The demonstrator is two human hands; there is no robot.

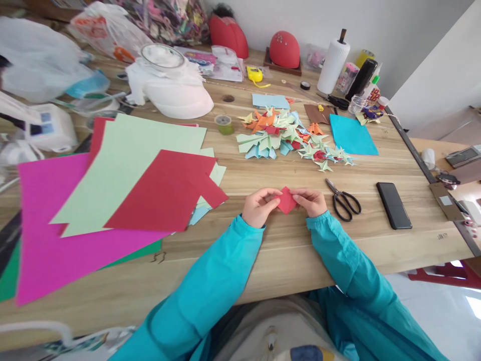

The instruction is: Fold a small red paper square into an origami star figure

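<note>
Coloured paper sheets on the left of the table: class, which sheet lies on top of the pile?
The red paper sheet at the pile's right edge: it overlaps the pale green sheet and the magenta sheet.

Home craft table [285, 250], paper sheets [124, 165], scissors [343, 200]

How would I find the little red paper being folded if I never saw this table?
On the wooden table, look near its front edge. The left hand and right hand pinch the small red paper together, beside the black scissors. Unlike the big red sheet lying flat farther left, it is tiny and diamond-shaped.
</note>
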